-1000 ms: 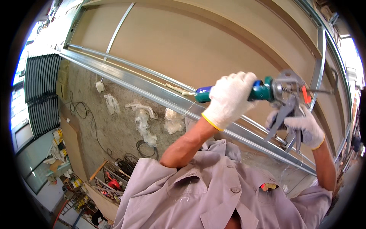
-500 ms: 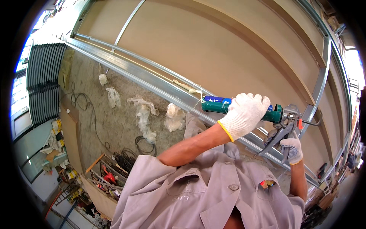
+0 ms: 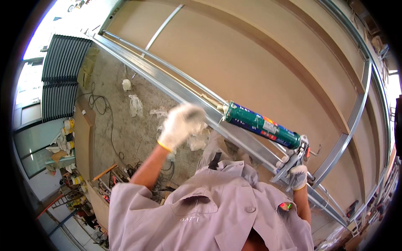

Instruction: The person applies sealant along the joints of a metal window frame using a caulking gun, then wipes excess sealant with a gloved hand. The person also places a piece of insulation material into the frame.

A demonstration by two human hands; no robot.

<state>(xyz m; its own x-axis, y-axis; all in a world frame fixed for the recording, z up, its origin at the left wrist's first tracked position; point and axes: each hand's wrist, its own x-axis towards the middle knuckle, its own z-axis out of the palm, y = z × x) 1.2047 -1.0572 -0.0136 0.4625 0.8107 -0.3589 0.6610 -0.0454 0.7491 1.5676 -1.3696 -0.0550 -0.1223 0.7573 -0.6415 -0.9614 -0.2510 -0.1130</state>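
Right hand (image 3: 298,175) clamped on caulking gun (image 3: 264,125) handle, nozzle at metal rail (image 3: 176,90); left hand (image 3: 181,124) off, blurred, grip unclear. Bead barely visible, rail mostly unsealed.

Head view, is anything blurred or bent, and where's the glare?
Head view: the left hand is motion-blurred, the caulk gun and right hand sharp; the metal track bows from fisheye distortion; daylight blows out the upper left and right rim; corners are black.

A: Your left hand (image 3: 182,125)?
B: Gloved, raised in front of you, forearm bare, fingers loosely curled, holding nothing, motion-blurred.
A: Your right hand (image 3: 298,176)?
B: Gloved, lower right, fingers clenched, elbow bent.
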